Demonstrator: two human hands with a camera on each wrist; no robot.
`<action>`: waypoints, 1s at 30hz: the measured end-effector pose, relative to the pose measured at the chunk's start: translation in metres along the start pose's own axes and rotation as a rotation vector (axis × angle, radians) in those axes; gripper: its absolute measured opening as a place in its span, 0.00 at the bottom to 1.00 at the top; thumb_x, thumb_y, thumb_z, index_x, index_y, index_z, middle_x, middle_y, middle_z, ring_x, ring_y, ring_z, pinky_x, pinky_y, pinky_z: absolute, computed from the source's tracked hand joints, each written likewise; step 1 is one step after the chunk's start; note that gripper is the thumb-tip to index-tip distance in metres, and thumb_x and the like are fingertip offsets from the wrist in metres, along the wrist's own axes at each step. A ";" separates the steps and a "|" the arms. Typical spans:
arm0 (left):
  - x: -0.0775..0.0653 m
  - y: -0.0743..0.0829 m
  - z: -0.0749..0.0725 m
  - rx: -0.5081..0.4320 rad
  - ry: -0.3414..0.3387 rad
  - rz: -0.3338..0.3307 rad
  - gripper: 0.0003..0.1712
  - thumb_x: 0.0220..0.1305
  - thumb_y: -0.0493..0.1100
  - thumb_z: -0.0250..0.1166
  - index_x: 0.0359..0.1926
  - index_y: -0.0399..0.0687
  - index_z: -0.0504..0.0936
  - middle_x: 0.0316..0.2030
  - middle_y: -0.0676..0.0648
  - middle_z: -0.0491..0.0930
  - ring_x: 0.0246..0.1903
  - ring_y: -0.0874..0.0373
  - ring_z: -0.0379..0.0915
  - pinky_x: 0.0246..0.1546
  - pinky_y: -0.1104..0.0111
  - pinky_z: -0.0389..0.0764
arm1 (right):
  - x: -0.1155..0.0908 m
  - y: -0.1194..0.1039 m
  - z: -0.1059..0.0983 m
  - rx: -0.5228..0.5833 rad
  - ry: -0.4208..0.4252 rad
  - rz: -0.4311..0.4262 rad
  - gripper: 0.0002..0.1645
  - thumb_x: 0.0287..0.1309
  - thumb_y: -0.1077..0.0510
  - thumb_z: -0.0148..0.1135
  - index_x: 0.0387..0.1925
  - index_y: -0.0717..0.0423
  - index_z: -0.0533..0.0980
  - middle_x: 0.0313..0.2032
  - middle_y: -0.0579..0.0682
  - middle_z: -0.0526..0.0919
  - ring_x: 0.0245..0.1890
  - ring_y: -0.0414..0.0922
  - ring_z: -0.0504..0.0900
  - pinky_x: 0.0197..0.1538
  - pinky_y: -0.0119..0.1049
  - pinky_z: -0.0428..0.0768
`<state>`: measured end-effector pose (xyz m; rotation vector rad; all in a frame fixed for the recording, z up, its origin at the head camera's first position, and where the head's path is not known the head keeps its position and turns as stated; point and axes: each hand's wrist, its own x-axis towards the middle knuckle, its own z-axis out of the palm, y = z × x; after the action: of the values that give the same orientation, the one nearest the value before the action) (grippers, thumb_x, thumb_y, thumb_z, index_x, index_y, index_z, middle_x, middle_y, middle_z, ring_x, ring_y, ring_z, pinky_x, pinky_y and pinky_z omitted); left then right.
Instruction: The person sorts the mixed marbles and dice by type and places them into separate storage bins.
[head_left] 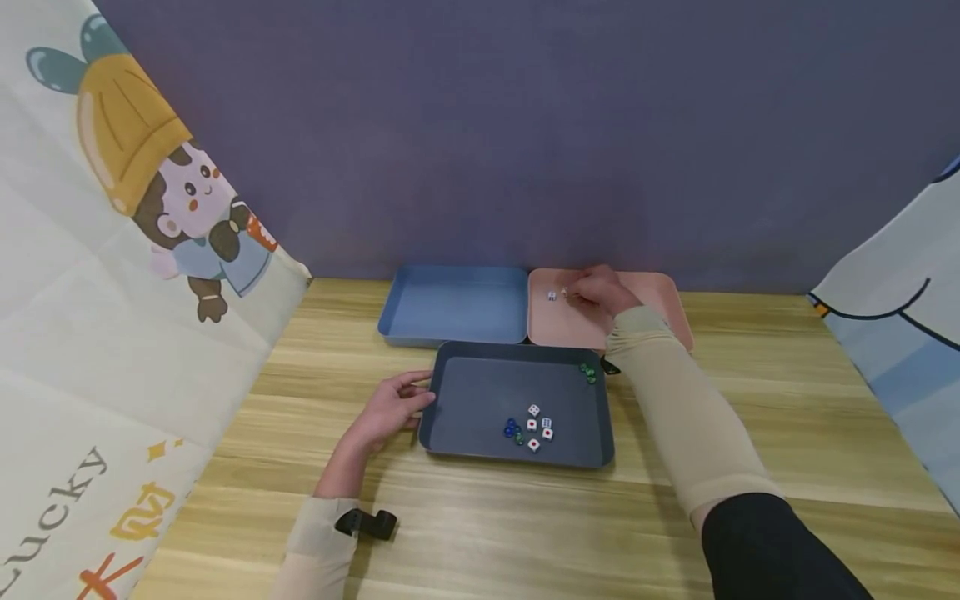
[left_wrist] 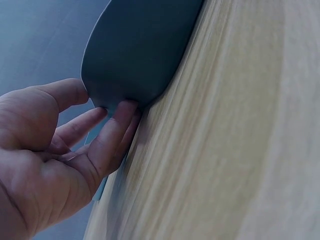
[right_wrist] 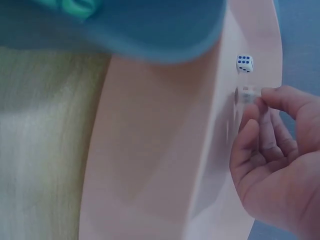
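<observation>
At the dark grey tray's (head_left: 480, 392) left end, my left hand (head_left: 392, 407) rests its fingertips and thumb against the outer wall, as the left wrist view shows. My right hand (head_left: 602, 289) is over the pink tray (head_left: 660, 296), thumb and forefinger pinching a white die (right_wrist: 248, 94), which looks blurred. Another white die (right_wrist: 244, 63) with blue dots lies beside it in that tray. Several white dice (head_left: 532, 425) sit in the grey tray near dark blue glass-like pieces (head_left: 511, 428). Green pieces (head_left: 589, 373) lie in its far right corner.
A blue tray (head_left: 457, 304) stands behind the grey one, left of the pink tray. All three stand on a wood-grain table (head_left: 465, 525). A dark blue-grey backdrop (head_left: 480, 142) rises behind them, and a printed cloth (head_left: 82, 275) hangs at left.
</observation>
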<state>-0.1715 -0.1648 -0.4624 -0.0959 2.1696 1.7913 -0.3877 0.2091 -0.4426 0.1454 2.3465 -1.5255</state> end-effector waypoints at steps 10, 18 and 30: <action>-0.003 0.000 -0.005 -0.005 -0.010 -0.003 0.26 0.68 0.34 0.60 0.66 0.39 0.70 0.50 0.35 0.77 0.42 0.50 0.79 0.37 0.59 0.83 | -0.017 0.002 -0.005 -0.044 0.012 0.015 0.29 0.62 0.61 0.62 0.11 0.47 0.58 0.12 0.45 0.60 0.14 0.44 0.58 0.25 0.40 0.65; -0.007 -0.003 -0.010 -0.006 -0.032 0.011 0.27 0.68 0.34 0.60 0.67 0.38 0.69 0.51 0.34 0.76 0.44 0.49 0.78 0.38 0.59 0.83 | -0.038 -0.001 -0.001 0.008 -0.007 -0.062 0.30 0.62 0.65 0.58 0.12 0.47 0.54 0.12 0.44 0.56 0.15 0.46 0.56 0.28 0.46 0.65; -0.007 -0.004 -0.011 -0.025 -0.028 -0.002 0.28 0.68 0.36 0.60 0.68 0.38 0.68 0.52 0.33 0.75 0.44 0.47 0.79 0.38 0.58 0.83 | -0.040 -0.019 0.007 -0.218 0.008 -0.162 0.21 0.62 0.56 0.64 0.53 0.63 0.77 0.44 0.58 0.78 0.43 0.60 0.78 0.46 0.54 0.77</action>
<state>-0.1666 -0.1776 -0.4622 -0.0783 2.1279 1.8086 -0.3531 0.1986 -0.4157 -0.0938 2.5647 -1.3266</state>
